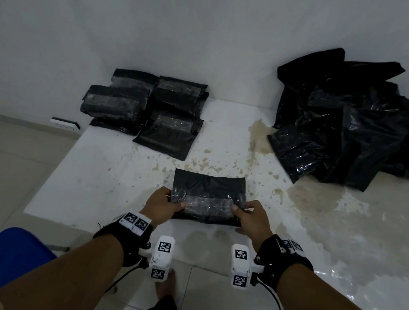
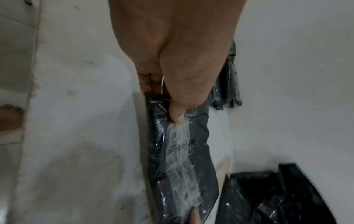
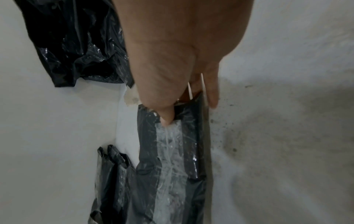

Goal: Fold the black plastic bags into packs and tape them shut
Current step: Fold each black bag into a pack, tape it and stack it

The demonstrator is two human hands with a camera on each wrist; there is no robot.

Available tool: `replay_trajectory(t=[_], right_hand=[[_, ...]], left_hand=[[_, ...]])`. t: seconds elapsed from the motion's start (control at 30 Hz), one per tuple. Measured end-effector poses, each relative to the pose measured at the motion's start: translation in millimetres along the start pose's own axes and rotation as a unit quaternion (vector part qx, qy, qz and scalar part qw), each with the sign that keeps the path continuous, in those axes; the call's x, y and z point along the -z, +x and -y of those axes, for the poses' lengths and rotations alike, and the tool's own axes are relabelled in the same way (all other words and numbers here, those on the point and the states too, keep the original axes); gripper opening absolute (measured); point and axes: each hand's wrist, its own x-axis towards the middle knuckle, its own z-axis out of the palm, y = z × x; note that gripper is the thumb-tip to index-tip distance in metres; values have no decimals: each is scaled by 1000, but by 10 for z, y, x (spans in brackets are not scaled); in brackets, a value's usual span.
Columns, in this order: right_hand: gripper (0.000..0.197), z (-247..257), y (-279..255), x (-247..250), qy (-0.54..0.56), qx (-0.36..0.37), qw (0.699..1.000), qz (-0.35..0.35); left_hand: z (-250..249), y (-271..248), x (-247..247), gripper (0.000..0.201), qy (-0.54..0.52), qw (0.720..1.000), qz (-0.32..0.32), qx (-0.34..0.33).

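A folded black plastic pack [image 1: 208, 196] is held near the front edge of the white table [image 1: 119, 170], with a strip of clear tape [image 1: 207, 205] across it. My left hand [image 1: 163, 205] pinches its left end, thumb on the tape [image 2: 178, 151], fingers underneath. My right hand [image 1: 250, 215] pinches the right end the same way, thumb on the tape [image 3: 172, 159]. The pack [image 2: 182, 174] appears lifted off the table in both wrist views [image 3: 172, 174].
Several taped packs [image 1: 147, 109] lie stacked at the back left. A loose heap of black bags [image 1: 351, 129] fills the back right. Brown stains [image 1: 309, 196] mark the table. A blue seat [image 1: 3, 256] is at lower left; bare feet [image 1: 166, 286] stand on the tiled floor.
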Motion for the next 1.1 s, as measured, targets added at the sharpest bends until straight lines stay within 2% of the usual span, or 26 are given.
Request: replay_trajectory(t=[0.07,0.13,0.23,0.37,0.43,0.5,0.6,0.73,0.9,1.1], right_hand=[[44,104,-4,-11,93,-29,995,37],[60,221,26,-53,152,-32,986,58],[37,483,38,-160,235,-26,968,86],[24,765,184,-456,379,-32,916,129],[25,878,322,-685,369,-24,921,121],[27,996,482,-904,342,-19,932,117],[27,1223,780,-1203,353,-24,929,105],[24,1445,1125,-1561,398,-39,913,78],[22,1561,1451,-1796,370,-61,926,43],[33,1584,1618,-1874,337,-66,939,-15]], left_hand=[[-111,12,105,22,-52,999,-2,3],[-195,47,232,29,-93,996,-8,8],[-301,146,415,30,-128,992,-3,13],[-445,384,697,29,-201,979,-8,24],[-510,544,885,27,-218,976,-9,20],[-586,687,1097,16,-212,977,-2,9],[-623,955,1446,9,-198,980,13,-16],[-565,1332,1829,24,-160,986,48,-12],[-547,1651,1969,37,-112,985,128,10],[-438,1819,1939,41,-68,988,118,68]])
